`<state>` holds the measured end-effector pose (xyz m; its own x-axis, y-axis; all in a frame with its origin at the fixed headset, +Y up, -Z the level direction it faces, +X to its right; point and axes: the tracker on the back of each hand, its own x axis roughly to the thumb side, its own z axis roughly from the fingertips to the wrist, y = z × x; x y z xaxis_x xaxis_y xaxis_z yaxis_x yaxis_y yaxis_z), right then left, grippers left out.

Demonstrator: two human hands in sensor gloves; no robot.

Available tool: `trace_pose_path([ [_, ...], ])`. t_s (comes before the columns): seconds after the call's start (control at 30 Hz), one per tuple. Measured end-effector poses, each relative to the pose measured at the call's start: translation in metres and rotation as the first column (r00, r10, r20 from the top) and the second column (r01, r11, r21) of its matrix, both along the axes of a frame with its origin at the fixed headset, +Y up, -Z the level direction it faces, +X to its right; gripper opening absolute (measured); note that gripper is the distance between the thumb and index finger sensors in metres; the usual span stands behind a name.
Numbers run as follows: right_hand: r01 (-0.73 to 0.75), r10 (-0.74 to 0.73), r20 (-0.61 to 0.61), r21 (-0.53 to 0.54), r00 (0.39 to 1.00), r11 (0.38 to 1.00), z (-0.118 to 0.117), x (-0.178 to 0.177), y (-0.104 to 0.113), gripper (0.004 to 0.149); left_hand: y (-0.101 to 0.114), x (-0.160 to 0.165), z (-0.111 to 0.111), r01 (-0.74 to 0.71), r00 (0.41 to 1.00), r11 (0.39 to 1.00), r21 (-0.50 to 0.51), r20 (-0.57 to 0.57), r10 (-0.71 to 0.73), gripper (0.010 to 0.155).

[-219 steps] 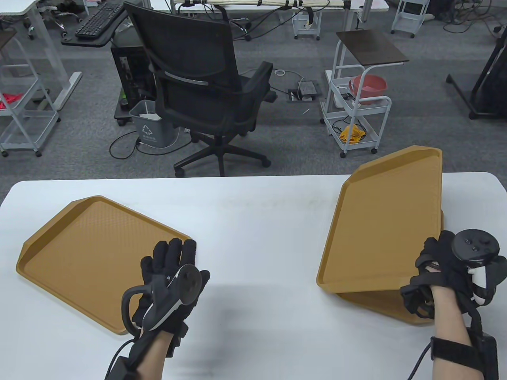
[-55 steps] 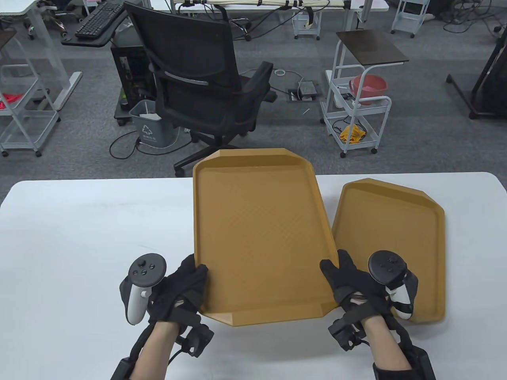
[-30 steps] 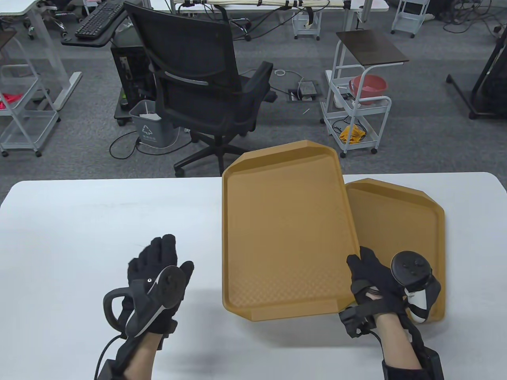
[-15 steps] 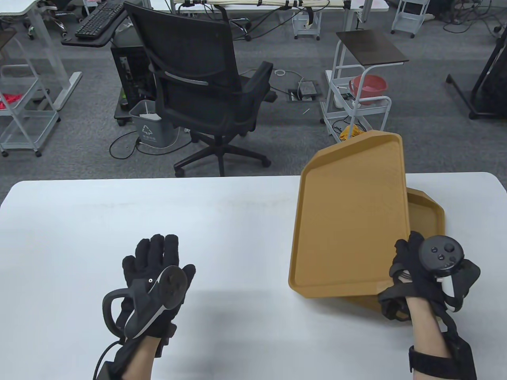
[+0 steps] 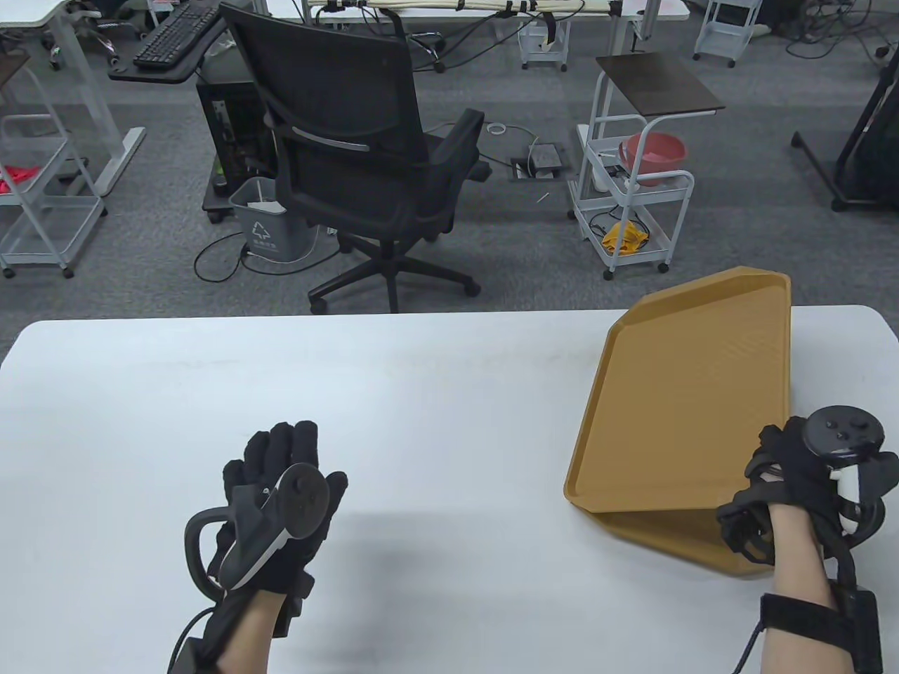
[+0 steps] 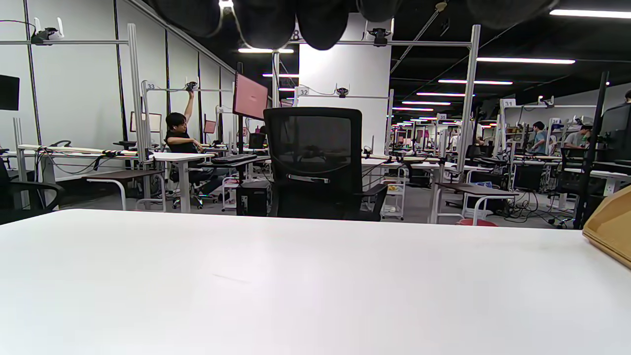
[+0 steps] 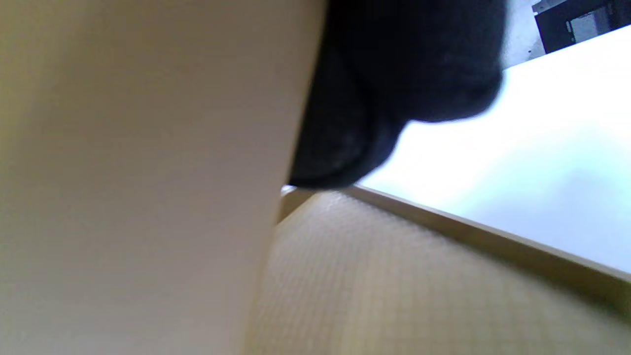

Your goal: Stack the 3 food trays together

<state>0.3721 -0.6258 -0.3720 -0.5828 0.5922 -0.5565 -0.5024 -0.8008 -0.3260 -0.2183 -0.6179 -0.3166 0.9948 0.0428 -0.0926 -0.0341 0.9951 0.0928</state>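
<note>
Right hand (image 5: 797, 470) grips the near right corner of the top tray (image 5: 692, 400), held tilted w/ its left long edge low and right side raised, directly over the stack (image 5: 674, 537) lying on the bench (image 5: 421, 393) at the right end. The tilt likely lets the low edge catch inside the stack's rim first, so the tray can hinge down and nest rather than land skewed. Right wrist view shows a gloved fingertip (image 7: 394, 98) against the tray's underside, w/ the textured floor of the tray below (image 7: 419, 276) close beneath; not yet seated. How many trays make up the stack can't be told from here, only a wedge of it shows under the raised one. Left hand (image 5: 281, 491) is idle, fingers loosely extended, holding nothing, hovering over or resting on bare bench well apart from the trays; left wrist view catches only a tray corner (image 6: 611, 222) at far right. Around: office chair (image 5: 351, 147) beyond the bench's far edge, a bin (image 5: 267, 228) beside it, a white cart (image 5: 632, 203) w/ a red bowl behind the trays. Nothing on the bench blocks the lowering; the main risk is the tray overhanging the far bench edge and seating crooked.
</note>
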Motion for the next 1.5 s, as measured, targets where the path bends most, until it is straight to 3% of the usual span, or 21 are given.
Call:
trace_pose_path([
  [0.27, -0.104, 0.105, 0.010, -0.085, 0.994, 0.991, -0.004, 0.003, -0.004, 0.053, -0.001, 0.001, 0.000, 0.005, 1.000, 1.000, -0.017, -0.004, -0.005, 0.077],
  [0.4, -0.209, 0.213, 0.008, -0.166, 0.977, 0.964, -0.007, 0.001, -0.007, 0.055, -0.001, 0.002, 0.000, 0.010, 1.000, 1.000, -0.023, 0.001, -0.010, 0.077],
  [0.57, -0.318, 0.334, 0.005, -0.290, 0.943, 0.903, -0.009, 0.006, -0.025, 0.057, -0.001, 0.004, -0.001, 0.016, 1.000, 0.999, -0.031, 0.004, -0.016, 0.077],
  [0.83, -0.190, 0.232, 0.072, -0.372, 0.970, 0.909, -0.002, 0.038, -0.091, 0.056, -0.005, 0.003, -0.003, 0.018, 1.000, 0.998, -0.061, -0.002, -0.018, 0.077],
  [1.03, -0.179, 0.236, 0.051, -0.502, 0.970, 0.846, 0.002, 0.047, -0.131, 0.053, -0.004, 0.002, -0.003, 0.022, 1.000, 0.998, -0.066, -0.013, -0.023, 0.077],
  [1.13, -0.091, 0.129, 0.039, -0.504, 0.991, 0.859, 0.005, 0.051, -0.148, 0.060, -0.004, 0.001, -0.003, 0.019, 1.000, 0.997, -0.069, -0.015, -0.020, 0.077],
  [1.37, -0.081, 0.114, 0.047, -0.454, 0.992, 0.887, 0.005, 0.048, -0.146, 0.059, -0.004, 0.004, -0.002, 0.012, 1.000, 0.999, -0.042, -0.011, -0.012, 0.077],
  [1.5, -0.128, 0.134, -0.017, -0.433, 0.991, 0.892, 0.003, 0.043, -0.144, 0.059, -0.002, 0.007, -0.001, 0.015, 1.000, 1.000, -0.018, 0.003, -0.015, 0.077],
])
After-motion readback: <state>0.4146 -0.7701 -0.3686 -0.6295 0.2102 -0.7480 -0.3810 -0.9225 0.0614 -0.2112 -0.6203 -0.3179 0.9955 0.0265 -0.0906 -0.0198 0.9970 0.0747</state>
